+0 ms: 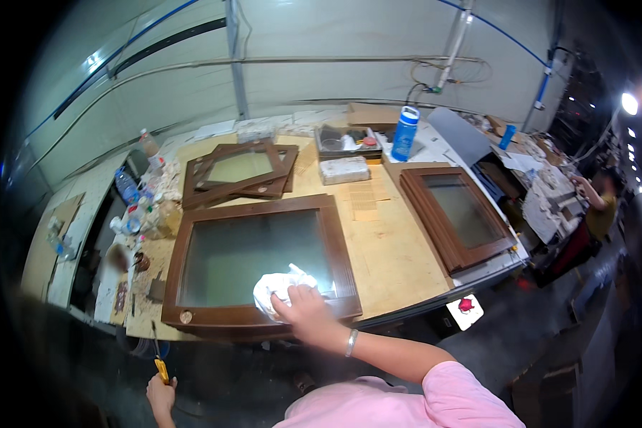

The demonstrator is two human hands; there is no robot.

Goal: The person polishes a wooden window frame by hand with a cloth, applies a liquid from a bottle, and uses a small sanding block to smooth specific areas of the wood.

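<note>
Pale surface [378,274] with a big wood-framed glass panel [246,242] lying flat on it. There's a stack of brown glazed frames [460,210] well to the panel's right, a messy pile of frames [241,168] just past its far edge, and a blue water bottle [405,135] beyond its far right corner. White cloth [269,287] is on the panel's near right part, right hand [308,312] bunched around it. Left hand [161,394], well apart, grips a yellow-handled tool [162,371] off the panel's near left corner.
</note>
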